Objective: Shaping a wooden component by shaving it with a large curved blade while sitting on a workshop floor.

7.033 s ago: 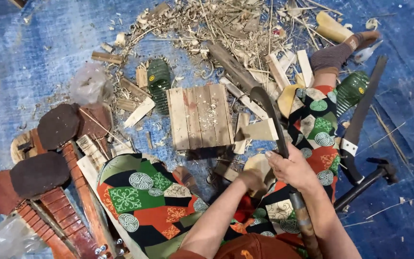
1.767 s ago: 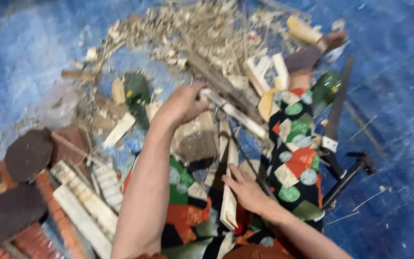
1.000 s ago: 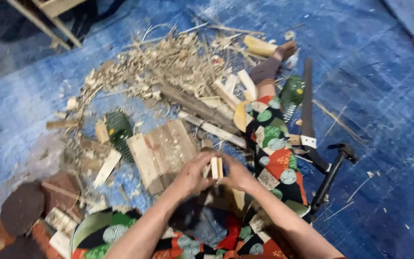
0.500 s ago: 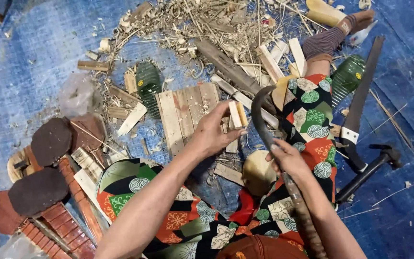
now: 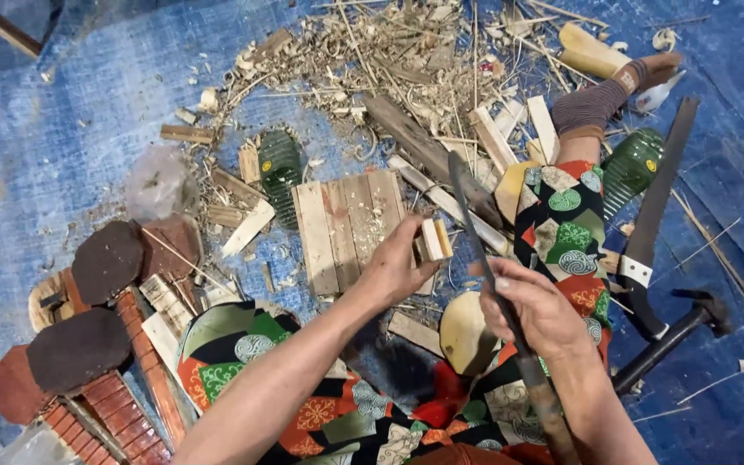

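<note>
Wood block [image 5: 436, 239] is pinched upright in left hand [image 5: 398, 267] fingers above the plank board [image 5: 350, 226]; a long blade [image 5: 484, 250] is gripped by the right hand [image 5: 537, 308].

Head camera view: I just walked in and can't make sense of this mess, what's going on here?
A person sits on a blue tarp amid wood shavings. The left hand holds a small pale wood block over a slatted wooden board. The right hand grips a long dark blade, raised beside the block. A hammer and a saw lie to the right.
</note>
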